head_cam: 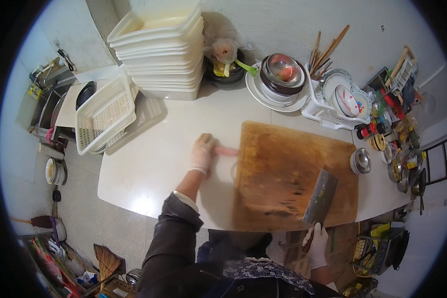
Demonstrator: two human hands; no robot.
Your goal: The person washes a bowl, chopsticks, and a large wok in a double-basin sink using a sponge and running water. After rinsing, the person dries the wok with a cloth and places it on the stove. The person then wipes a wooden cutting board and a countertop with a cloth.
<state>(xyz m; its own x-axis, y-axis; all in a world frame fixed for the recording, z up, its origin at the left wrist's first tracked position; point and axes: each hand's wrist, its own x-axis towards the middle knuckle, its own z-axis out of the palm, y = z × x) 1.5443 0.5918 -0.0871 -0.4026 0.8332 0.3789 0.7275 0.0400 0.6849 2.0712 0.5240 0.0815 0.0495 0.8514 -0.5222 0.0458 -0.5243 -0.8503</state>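
My left hand (203,153), in a thin clear glove, is over the white tabletop just left of the board. Out from its right side sticks a pink sausage-like piece (226,151), its near end hidden in my fingers and its tip close to the board's left edge. A thick wooden cutting board (283,160), darkly stained and scored near its front, lies before me. In my gloved right hand (316,240) is the handle of a Chinese cleaver (321,195). Its broad blade slants over the board's front right part, with green scraps stuck to it.
Stacked white plastic tubs (164,56) and a perforated basket (106,111) stand at the left. Behind the board are stacked bowls (283,74) and a dish rack (335,108). A small metal bowl (360,161) sits at the board's right edge; jars and seasoning bowls (395,169) crowd beyond.
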